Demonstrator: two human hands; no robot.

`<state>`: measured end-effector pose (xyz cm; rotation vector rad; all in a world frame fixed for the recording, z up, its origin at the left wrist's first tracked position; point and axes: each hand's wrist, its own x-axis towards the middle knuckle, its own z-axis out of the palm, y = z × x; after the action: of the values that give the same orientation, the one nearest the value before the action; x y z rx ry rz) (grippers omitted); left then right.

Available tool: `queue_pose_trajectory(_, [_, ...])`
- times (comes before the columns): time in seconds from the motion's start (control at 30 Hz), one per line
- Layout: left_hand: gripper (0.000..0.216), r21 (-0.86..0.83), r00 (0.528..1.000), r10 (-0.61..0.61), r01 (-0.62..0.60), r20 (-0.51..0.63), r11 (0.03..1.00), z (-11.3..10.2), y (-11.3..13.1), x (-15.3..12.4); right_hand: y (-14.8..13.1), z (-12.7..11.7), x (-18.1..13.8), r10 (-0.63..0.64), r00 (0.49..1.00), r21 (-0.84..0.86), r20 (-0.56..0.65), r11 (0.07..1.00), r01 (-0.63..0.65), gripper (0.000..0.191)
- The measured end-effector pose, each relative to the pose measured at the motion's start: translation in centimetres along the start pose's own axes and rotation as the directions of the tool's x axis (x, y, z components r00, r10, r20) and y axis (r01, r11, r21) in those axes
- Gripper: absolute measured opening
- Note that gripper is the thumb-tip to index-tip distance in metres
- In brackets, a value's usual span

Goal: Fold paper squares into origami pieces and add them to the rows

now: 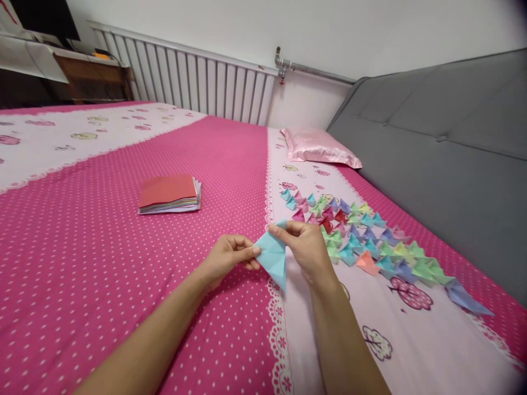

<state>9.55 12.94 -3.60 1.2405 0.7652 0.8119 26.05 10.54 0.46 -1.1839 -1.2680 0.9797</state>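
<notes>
A light blue folded paper (272, 255) is held just above the pink bedspread between both hands. My left hand (225, 258) pinches its left corner with the fingers closed. My right hand (305, 246) pinches its upper right edge, thumb and fingers pressed together. To the right of my right hand lies a spread of several small folded paper pieces (362, 241) in blue, green, pink, red and yellow. A stack of flat coloured paper sheets (169, 193) with a red sheet on top lies further back on the left.
The bed (102, 247) has a pink polka-dot cover with a pale floral strip. A shiny pink pillow (319, 147) rests at the far end. A grey padded headboard (444, 148) runs along the right. A white radiator (185, 77) lines the back wall.
</notes>
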Motion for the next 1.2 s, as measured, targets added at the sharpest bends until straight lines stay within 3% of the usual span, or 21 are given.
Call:
queue_pose_trajectory(0.37, [0.023, 0.014, 1.000, -0.022, 0.022, -0.002, 1.000, -0.3, -0.1, 0.0, -0.2, 0.0, 0.2, -0.134, 0.982, -0.098, -0.135, 0.988, 0.122, 0.025])
queue_pose_trajectory(0.57, [0.022, -0.011, 0.999, -0.034, 0.034, 0.026, 0.999, -0.3, -0.1, -0.1, -0.3, 0.4, 0.2, -0.120, 0.964, -0.072, -0.238, 0.992, 0.106, 0.021])
queue_pose_trajectory(0.7, [0.022, -0.041, 1.000, -0.023, 0.023, -0.014, 0.999, -0.5, -0.4, 0.1, -0.8, -0.2, 0.2, -0.057, 0.938, 0.038, -0.342, 0.996, 0.074, 0.024])
queue_pose_trajectory(0.8, [0.023, -0.098, 0.998, 0.008, -0.014, -0.065, 0.995, -0.7, -0.6, 0.4, -1.3, -0.9, 0.1, 0.010, 0.957, 0.092, -0.291, 0.996, 0.018, 0.029])
queue_pose_trajectory(1.0, [0.026, -0.207, 0.994, 0.020, -0.042, -0.106, 0.977, -0.6, -0.2, 0.4, -2.3, -0.5, -0.8, 0.084, 0.996, 0.000, -0.018, 0.996, -0.084, 0.032])
queue_pose_trajectory(1.2, [0.026, -0.253, 0.998, 0.023, -0.035, -0.053, 0.967, -0.5, 0.0, 0.2, -2.8, 0.2, -1.2, 0.091, 0.995, 0.014, 0.050, 0.996, -0.092, 0.032])
